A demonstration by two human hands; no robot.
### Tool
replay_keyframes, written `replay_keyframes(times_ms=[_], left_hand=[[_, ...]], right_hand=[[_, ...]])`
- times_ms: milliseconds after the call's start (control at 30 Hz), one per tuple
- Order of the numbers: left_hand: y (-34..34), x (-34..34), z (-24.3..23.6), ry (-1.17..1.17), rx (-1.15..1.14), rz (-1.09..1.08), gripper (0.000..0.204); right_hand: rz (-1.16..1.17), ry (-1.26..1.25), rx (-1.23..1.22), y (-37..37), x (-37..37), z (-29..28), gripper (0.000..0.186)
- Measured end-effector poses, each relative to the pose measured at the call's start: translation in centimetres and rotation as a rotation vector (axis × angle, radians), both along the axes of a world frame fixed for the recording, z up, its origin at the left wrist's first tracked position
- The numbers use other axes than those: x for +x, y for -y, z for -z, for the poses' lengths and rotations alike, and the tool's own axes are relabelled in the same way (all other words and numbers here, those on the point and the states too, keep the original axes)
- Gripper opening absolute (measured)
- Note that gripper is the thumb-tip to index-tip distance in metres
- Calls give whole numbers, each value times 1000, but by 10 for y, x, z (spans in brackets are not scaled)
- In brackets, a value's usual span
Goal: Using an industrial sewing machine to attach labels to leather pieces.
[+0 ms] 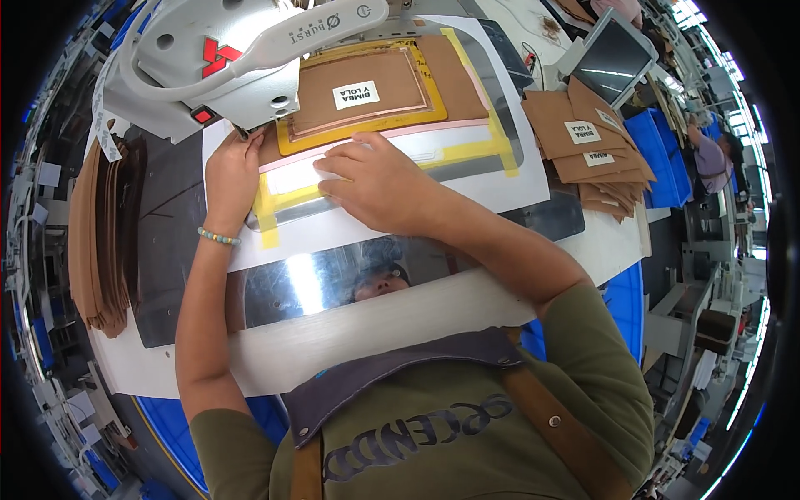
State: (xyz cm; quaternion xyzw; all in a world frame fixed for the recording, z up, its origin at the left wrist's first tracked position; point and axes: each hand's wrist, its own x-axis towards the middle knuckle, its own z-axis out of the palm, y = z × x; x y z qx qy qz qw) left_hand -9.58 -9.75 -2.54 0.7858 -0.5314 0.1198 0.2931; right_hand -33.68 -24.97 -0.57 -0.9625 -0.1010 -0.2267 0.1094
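Note:
My left hand reaches under the sewing machine head, its fingertips pinched together beside the needle area. What they hold is too small to make out. My right hand rests on the clear template edged with yellow tape, fingers bent and apart, holding nothing. Just beyond its fingertips lies a yellow frame over a brown panel. Inside the frame is a brown piece with a white printed label. The needle itself is hidden.
Brown labelled panels lie stacked at right, beside a blue bin and a small screen. More brown pieces hang at the left edge. A shiny metal plate lies in front. Another person is far right.

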Motion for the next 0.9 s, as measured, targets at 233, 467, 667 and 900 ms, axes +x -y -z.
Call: replay_keyframes(times_ms=[233,467,667,900], left_hand=[[-41,53,-10,-371,134,88,23],[-203,59,-80,-743,483,-67,10],[-319,71,-77,-580,376,-424,45],[-320,110,-9,-278,459,-888,59]], right_hand=[[-42,46,70,3,3,-4,17],[104,-39,57,18,-3,-9,15],[144,28,161,25,0,-19,13],[201,-97,179,30,-7,-37,20]])
